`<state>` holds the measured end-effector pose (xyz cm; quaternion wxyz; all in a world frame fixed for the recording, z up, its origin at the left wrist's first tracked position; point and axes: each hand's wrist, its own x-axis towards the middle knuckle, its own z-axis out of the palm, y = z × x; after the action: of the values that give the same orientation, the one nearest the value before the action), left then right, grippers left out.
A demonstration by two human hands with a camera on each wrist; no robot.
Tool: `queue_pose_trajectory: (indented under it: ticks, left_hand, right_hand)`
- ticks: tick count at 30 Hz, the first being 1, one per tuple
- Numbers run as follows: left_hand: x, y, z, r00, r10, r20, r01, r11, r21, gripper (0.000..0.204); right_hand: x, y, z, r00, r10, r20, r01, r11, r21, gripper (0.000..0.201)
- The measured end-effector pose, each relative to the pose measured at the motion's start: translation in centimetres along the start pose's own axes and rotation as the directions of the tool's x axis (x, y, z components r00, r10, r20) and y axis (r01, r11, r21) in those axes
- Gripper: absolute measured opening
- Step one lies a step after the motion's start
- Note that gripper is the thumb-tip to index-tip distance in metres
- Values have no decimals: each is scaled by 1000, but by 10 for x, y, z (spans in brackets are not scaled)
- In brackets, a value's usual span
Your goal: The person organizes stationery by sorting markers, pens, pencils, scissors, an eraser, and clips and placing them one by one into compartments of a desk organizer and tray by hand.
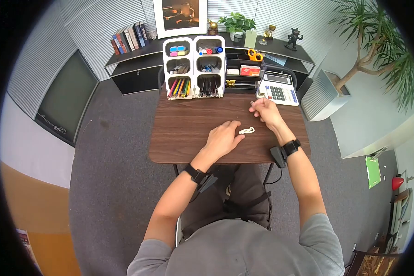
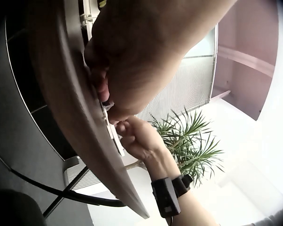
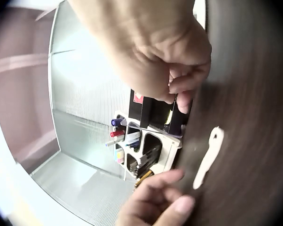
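Note:
A small white hook-shaped piece with a hole at one end lies flat on the brown table; it also shows in the right wrist view. Beside it, on the left, my left hand rests with relaxed fingers, its thumb close to the piece and nothing in its grasp. Farther back and to the right, my right hand is held low over the table, thumb and fingers pinched together. Between them is a tiny thing, mostly hidden by the fingers; I cannot tell its kind.
White organizers with pencils, pens and markers stand at the table's back. Right of them are a black organizer holding orange scissors and a white calculator. A shelf stands behind; a potted plant is at the right.

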<state>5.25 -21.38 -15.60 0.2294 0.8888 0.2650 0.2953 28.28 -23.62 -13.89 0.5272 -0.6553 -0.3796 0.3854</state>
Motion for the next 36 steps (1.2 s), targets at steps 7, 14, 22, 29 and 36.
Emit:
queue_pose_trajectory:
  ticks: [7,14,22,29,36]
  left_hand:
    - [13,-2,16,997,-55,57,53,998,21,19]
    - [8,-6,14,995,-78,60,79,997,-17,15]
    - [7,-7,15,995,-79,55,82,996,-43,15]
    - [9,-9,14,991,-111,71,117,990,-81,14]
    - [14,-28,13,964,-235,122,264,889,-373,19]
  right_hand:
    - [51,-4,34,989,138,-44,-88,815,572,9]
    - [94,-12,46,972,224,-72,-108,696,710,12]
    - [89,-28,43,984,177,-17,-100,626,773,20]
    - [57,-45,24,992,109,69,-124,659,742,25]
    - [-23,-42,-11,996,59,69,-68,989,129,28]
